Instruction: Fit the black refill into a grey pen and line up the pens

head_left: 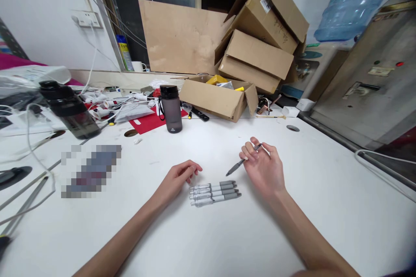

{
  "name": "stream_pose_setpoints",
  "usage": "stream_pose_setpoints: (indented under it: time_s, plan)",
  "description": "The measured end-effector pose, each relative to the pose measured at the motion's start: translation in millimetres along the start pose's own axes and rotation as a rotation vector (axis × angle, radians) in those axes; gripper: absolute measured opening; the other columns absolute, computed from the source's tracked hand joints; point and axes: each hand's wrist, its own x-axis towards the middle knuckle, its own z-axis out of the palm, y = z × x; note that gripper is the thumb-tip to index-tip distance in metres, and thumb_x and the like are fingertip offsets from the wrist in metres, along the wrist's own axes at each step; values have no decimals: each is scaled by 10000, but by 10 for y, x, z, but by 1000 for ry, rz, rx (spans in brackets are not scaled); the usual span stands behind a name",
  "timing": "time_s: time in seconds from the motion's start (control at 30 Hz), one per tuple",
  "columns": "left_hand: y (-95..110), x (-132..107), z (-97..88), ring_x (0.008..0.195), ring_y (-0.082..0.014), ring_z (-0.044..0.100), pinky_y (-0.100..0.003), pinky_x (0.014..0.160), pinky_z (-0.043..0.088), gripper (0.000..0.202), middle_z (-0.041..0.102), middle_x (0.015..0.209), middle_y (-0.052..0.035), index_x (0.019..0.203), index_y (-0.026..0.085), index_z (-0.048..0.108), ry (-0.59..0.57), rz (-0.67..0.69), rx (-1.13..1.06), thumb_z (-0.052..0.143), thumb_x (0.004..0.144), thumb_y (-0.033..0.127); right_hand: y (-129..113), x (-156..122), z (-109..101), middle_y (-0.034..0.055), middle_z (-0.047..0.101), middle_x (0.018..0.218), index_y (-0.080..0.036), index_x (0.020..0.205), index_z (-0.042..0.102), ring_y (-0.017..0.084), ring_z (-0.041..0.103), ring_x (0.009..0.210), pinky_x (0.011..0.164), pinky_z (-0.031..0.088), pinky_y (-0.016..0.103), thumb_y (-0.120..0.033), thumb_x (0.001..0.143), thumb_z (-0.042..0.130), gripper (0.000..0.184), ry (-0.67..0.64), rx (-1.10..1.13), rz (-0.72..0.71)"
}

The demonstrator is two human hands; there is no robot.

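My right hand [262, 165] holds a grey pen [242, 161] between its fingers, tip pointing down and left toward the table. Several matching grey and clear pens [214, 192] lie side by side in a neat row on the white table [227, 233], just in front of both hands. My left hand [179, 176] rests on the table with its fingers curled, its fingertips close to the clear ends of the row. Nothing shows inside the left hand.
A small smoky bottle [171, 108] stands behind the hands, and a larger dark one [69, 109] at the left among cables. Cardboard boxes [256, 43] pile up at the back. A water dispenger with a blue jug [354, 0] stands at the right. A blurred patch [91, 171] lies left.
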Motion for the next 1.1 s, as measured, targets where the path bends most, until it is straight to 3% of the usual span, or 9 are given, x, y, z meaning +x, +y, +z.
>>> stream_pose_setpoints:
  time_s: [0.17,0.3,0.5,0.6,0.73,0.9,1.0,1.1]
  plan:
    - [88,-32,28,775,-175,526,-281,749,437,296,609,872,-28,976,210,726,-53,38,-50,527,987,428,37,-30,3,-13,489,724,-246,958,608,170,450,691,805,460,332,-250,883,567,86,-114,-280,-49]
    - [131,-51,42,773,-174,542,-283,744,456,246,602,856,-23,1014,214,714,-74,64,-73,562,974,403,76,-70,-40,33,692,966,-271,1082,607,189,575,851,864,448,343,-316,957,621,134,-266,-693,-115]
    - [125,-74,66,846,-187,587,-266,669,475,283,632,954,-46,1172,235,649,-121,103,-115,615,951,409,137,-101,-81,47,697,1005,-295,1134,709,192,613,811,740,470,334,-336,991,595,188,-472,-1099,-119]
    - [135,-93,86,890,-196,617,-292,730,498,307,667,987,-53,1196,245,632,-154,123,-70,630,944,419,173,-99,-97,48,685,1082,-315,1126,730,203,630,888,769,485,343,-309,982,606,190,-574,-1134,-149]
    - [174,-110,113,949,-209,639,-306,771,510,283,692,1033,-55,1144,248,663,-188,137,-47,673,919,419,223,-114,-105,33,697,1036,-312,1089,735,205,644,903,813,498,351,-290,966,629,164,-636,-1152,-110]
    - [199,-97,123,895,-198,658,-298,763,494,209,720,948,-43,985,214,703,-135,144,-17,672,932,414,242,-155,-77,23,720,1004,-291,1091,717,192,669,856,755,494,312,-337,971,633,154,-619,-1144,15]
    - [184,-72,82,841,-194,658,-277,685,482,229,731,917,-49,942,196,687,-60,128,-67,670,934,424,208,-121,-107,29,727,940,-268,1044,720,196,657,818,711,474,305,-426,1007,557,230,-448,-1177,-6]
    - [175,-46,2,843,-199,652,-267,653,468,250,740,919,-60,926,191,654,90,127,-114,675,930,440,155,-34,-182,29,703,859,-242,970,712,200,644,810,763,466,320,-491,1028,483,344,-216,-1170,-89]
